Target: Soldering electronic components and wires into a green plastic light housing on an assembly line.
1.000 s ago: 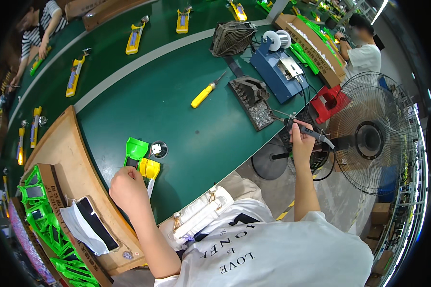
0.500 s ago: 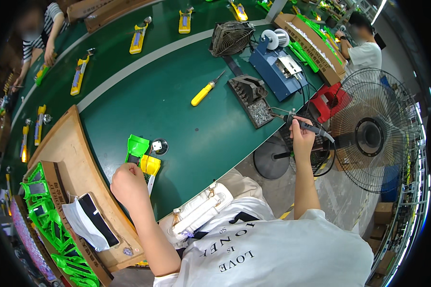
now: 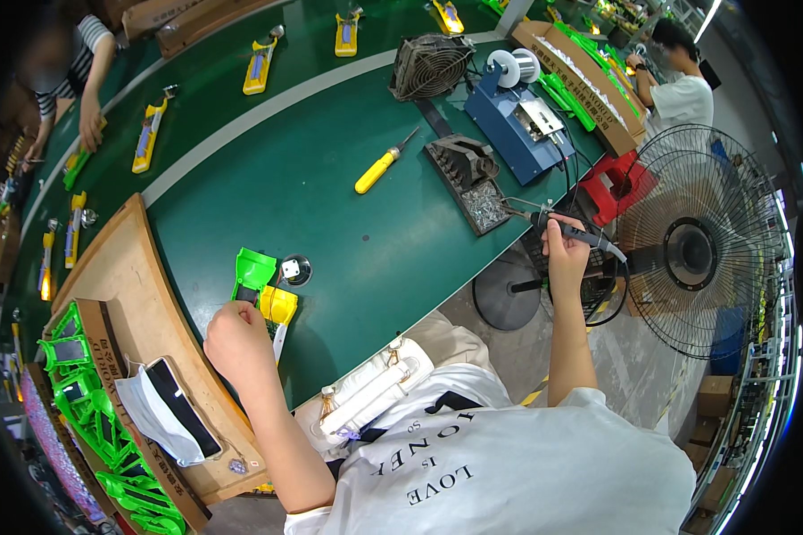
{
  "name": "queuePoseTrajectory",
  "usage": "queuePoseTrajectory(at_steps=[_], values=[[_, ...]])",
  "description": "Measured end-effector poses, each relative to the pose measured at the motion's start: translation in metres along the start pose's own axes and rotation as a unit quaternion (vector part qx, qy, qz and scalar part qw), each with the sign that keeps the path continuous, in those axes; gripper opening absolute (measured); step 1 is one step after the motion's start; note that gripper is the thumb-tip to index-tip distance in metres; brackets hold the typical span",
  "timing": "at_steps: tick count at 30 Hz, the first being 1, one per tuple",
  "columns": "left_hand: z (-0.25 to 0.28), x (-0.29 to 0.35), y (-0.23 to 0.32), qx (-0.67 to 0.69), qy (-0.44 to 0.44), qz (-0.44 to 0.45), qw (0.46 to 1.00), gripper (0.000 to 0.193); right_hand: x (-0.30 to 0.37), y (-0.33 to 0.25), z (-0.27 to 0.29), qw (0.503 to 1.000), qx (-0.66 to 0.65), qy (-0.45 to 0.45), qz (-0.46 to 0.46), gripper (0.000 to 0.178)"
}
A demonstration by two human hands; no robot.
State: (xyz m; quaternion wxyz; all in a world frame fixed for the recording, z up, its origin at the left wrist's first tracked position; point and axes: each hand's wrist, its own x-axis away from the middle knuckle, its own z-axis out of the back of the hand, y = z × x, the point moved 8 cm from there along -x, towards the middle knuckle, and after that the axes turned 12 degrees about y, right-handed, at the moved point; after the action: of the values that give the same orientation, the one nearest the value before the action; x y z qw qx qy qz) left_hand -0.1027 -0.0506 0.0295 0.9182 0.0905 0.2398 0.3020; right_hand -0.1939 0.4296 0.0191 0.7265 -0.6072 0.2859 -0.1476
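Head view, clock face laid over it with 12 at the top: bright-green moulded plastic shell [image 3: 254, 267], yellow plastic shell [image 3: 279, 306] and round glossy cup with a white square centre [image 3: 303, 270] lie together on the smooth dark-green bench [image 3: 330, 223], toward 9 o'clock. Progress, judged: partway. Done: a thin wire appears to run between cup and shells. Left: shells unclosed and askew, cup outside them, iron tip well apart from all three; any joints too small to verify. Left grip [image 3: 239, 343], 8 o'clock, fingers curled against the near side of the shells; whether anything is pinched, cannot tell. Right grip [image 3: 564, 242], 3 o'clock, clasps a dark-grey soldering iron [image 3: 600, 242] pen-fashion, tip at the right edge of a black rectangular holder [image 3: 464, 156]; contact unclear. Holder's open tray is filled with silvery, crinkled metal shavings [image 3: 486, 208]. At 1 o'clock: blue sheet-metal box [image 3: 500, 134] with angled faces, white flanged spool [image 3: 503, 65] above. Near 12 o'clock: screwdriver-like tool [image 3: 375, 174], smooth yellow handle, slim metal shank; beyond it, a grimy square fan [image 3: 430, 69] with ringed wire guard.
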Motion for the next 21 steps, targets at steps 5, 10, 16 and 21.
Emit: queuePoseTrajectory(at_steps=[5, 10, 16, 21], values=[[-0.001, 0.000, -0.001, 0.002, -0.006, 0.002, 1.000, 0.010, 0.002, -0.005, 0.004, 1.000, 0.001, 0.015, -0.002, 0.013], [0.006, 0.002, 0.001, 0.002, 0.010, -0.001, 1.000, 0.010, 0.003, -0.013, 0.010, 0.999, -0.024, 0.045, -0.002, 0.015], [0.005, 0.006, -0.001, 0.025, 0.004, 0.026, 0.999, 0.008, 0.018, -0.047, 0.007, 0.992, -0.109, 0.036, 0.055, 0.018], [0.008, 0.007, 0.000, 0.044, -0.004, 0.051, 0.998, 0.006, 0.046, -0.099, -0.035, 0.967, -0.214, -0.071, 0.116, 0.029]])
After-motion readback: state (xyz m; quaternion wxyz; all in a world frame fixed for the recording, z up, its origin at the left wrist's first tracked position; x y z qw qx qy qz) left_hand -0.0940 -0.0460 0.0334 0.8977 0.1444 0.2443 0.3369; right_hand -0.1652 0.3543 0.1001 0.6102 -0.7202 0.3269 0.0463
